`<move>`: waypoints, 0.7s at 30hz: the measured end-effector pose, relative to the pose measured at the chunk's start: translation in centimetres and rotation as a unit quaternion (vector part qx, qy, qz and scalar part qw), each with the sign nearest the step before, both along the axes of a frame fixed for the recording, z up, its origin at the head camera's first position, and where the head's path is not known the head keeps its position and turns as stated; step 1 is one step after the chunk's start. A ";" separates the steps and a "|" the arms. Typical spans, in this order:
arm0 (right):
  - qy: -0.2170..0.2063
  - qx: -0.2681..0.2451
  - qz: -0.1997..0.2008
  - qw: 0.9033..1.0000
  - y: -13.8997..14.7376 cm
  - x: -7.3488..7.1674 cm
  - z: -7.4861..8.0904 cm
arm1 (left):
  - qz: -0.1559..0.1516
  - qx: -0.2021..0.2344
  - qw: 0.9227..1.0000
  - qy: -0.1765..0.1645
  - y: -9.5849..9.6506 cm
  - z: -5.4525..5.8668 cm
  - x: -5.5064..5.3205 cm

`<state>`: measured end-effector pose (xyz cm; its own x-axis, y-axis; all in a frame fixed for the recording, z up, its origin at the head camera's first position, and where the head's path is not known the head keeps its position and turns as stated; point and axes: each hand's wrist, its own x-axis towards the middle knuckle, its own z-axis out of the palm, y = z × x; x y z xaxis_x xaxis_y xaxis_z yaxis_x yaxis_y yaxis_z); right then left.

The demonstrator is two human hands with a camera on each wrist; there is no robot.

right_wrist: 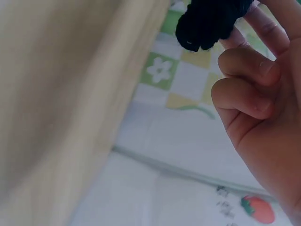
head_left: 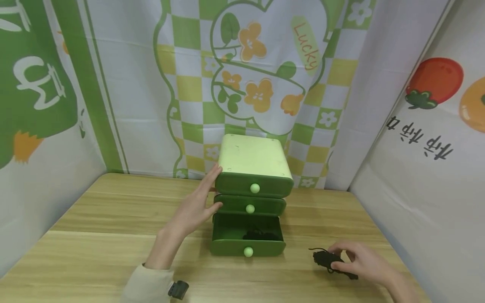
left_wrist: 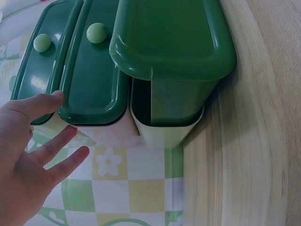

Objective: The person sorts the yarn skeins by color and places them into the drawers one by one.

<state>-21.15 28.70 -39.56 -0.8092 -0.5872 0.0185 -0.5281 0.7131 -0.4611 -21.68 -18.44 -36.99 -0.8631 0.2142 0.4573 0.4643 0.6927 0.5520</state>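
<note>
A small cabinet (head_left: 254, 156) with a pale green top and three dark green drawers stands on the table. Its bottom drawer (head_left: 248, 248) is pulled out, and a black bundle (head_left: 261, 235) lies inside. My left hand (head_left: 193, 209) rests along the cabinet's left side, fingers extended. In the left wrist view, its thumb (left_wrist: 47, 101) is at the edge of the middle drawer (left_wrist: 94, 89). Right of the cabinet, my right hand (head_left: 360, 261) pinches a black cord bundle (head_left: 326, 259) with a thin loose end, low over the table. The right wrist view shows the bundle's dark end (right_wrist: 207, 26).
The wooden table (head_left: 113, 235) meets a patterned cloth backdrop (head_left: 193, 105) just behind the cabinet. Cloth side walls stand at the left and at the right (head_left: 428, 189). A dark strapped device (head_left: 178, 289) sits by the left sleeve.
</note>
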 end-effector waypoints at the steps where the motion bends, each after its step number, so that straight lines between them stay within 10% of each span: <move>1: 0.009 -0.006 0.012 1.000 -0.4 -0.3 0.3 | 0.000 0.001 1.000 -0.001 0.0 0.0 0.0; 21: 0.115 -0.019 0.095 0.989 -8.1 -2.9 4.3 | 0.000 0.000 1.000 0.011 0.0 -0.2 -0.1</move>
